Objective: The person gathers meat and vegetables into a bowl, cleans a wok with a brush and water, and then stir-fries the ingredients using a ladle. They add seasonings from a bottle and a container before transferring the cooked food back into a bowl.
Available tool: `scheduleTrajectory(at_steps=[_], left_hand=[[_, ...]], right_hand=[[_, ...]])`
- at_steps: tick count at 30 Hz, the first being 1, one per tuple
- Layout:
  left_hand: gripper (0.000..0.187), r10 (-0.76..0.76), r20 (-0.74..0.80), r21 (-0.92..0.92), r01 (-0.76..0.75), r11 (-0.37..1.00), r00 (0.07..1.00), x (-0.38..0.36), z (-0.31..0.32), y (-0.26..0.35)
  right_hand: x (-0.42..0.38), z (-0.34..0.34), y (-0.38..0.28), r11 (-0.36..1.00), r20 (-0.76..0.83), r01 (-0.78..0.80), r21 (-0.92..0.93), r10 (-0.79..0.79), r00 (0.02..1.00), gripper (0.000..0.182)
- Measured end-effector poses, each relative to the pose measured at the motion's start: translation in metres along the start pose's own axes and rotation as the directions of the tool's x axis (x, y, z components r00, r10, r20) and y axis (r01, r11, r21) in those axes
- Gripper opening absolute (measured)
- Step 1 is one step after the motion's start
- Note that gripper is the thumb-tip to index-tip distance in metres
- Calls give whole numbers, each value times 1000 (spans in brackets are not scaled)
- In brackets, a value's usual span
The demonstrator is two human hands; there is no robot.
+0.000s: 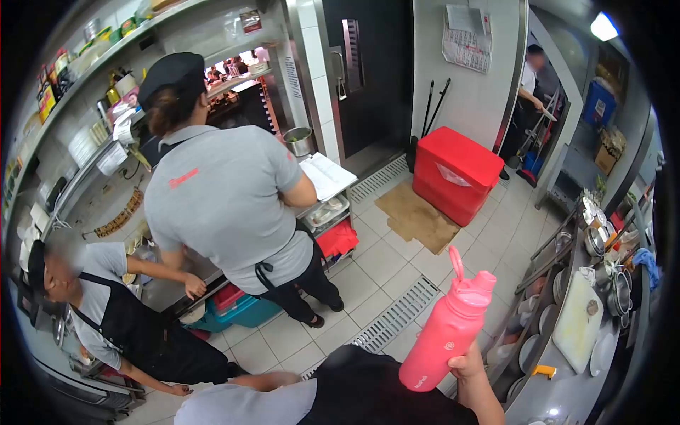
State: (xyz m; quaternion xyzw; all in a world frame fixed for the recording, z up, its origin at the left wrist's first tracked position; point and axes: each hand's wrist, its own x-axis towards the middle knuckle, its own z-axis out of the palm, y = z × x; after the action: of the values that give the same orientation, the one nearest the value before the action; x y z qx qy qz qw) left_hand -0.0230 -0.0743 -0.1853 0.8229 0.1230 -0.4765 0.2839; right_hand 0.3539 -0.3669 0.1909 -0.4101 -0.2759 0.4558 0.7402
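Note:
My right hand [466, 365] is wrapped round the lower side of a pink water bottle [450, 329], which leans slightly to the right. The bottle's carry loop [456, 262] sticks up at the top beside its pink lid [483, 282]. Small pale lettering and a round mark show on its side. Part of my left arm [269, 381] appears at the bottom, next to a grey sleeve and black apron [382, 389]; the left hand itself is out of sight.
A person in a grey shirt [219, 191] stands ahead beside an open notebook [326, 176]. Another person in a black apron [149, 340] is at left. A red cooler box [457, 173] stands on the tiles by flattened cardboard [418, 216]. At right, a steel counter [567, 397] bears a cutting board [577, 319].

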Motion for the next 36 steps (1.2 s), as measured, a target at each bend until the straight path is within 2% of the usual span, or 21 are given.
scheduleTrajectory(at_steps=[2,8,15,16,17,18,19,20,21,22,23,25,26,27,28,29,31,33,34,35,36], left_hand=[[41,-72,33,7,72,997,997,-1,-26,-20],[40,-129,113,-82,139,987,985,82,-58,15],[39,-188,163,-217,221,951,969,181,-166,35],[37,165,148,220,-195,956,975,186,-185,10],[36,-145,-20,82,146,986,989,200,-233,42],[39,-88,-105,93,98,991,991,211,-274,52],[43,17,-162,146,7,989,987,189,-340,89],[47,16,-242,-150,-54,987,970,210,-373,88],[47,-33,-236,-194,-14,981,971,235,-410,95],[41,-62,-322,-283,-34,959,945,216,-452,115],[40,-117,-529,-275,-39,961,841,208,-478,135],[38,-189,-623,-370,-73,926,759,187,-528,172],[38,-207,-628,-388,-71,919,750,181,-544,182],[40,-149,-660,-409,-185,894,737,178,-558,191],[42,-94,-694,-423,-298,856,714,176,-563,198],[42,-118,-699,-442,-297,846,706,180,-558,197],[42,-164,-775,-413,-292,863,610,190,-533,191],[42,-268,-770,-464,-219,858,580,204,-476,172],[35,-294,-720,-439,-85,894,629,240,-431,144],[33,-486,-584,-580,84,810,651,197,-404,166],[32,-608,-431,-675,209,707,667,181,-365,174]], right_hand=[[20,-6,7,998,-14,33,54,-32,999,94],[67,-60,-14,994,-97,106,25,-103,990,92],[152,-124,-79,992,-213,127,-25,-129,969,97],[160,-133,-92,994,-243,102,-45,-110,964,100],[169,-141,-101,995,-274,77,-65,-92,957,103],[182,-150,-105,996,-265,68,-64,-82,961,103],[194,-159,-112,991,-245,85,-102,-108,963,103],[204,-167,-119,985,-226,103,-140,-133,965,103],[213,-172,-123,986,-225,89,-140,-119,967,103],[223,-174,-124,989,-240,102,-108,-125,963,103],[234,-177,-125,990,-250,118,-78,-134,959,103],[253,-187,-126,989,-220,131,-70,-144,965,102],[262,-194,-128,987,-203,148,-63,-158,966,102],[273,-203,-133,988,-179,136,-66,-146,973,102],[283,-212,-139,992,-155,107,-65,-116,981,102],[293,-221,-142,995,-131,77,-61,-85,988,102],[311,-237,-149,998,-57,39,-51,-42,997,101],[327,-249,-157,999,29,1,-51,1,1000,100],[335,-251,-161,999,95,-32,-31,35,995,100],[344,-254,-165,998,163,-65,-8,66,984,99],[352,-258,-168,997,204,-72,-13,73,976,99]])
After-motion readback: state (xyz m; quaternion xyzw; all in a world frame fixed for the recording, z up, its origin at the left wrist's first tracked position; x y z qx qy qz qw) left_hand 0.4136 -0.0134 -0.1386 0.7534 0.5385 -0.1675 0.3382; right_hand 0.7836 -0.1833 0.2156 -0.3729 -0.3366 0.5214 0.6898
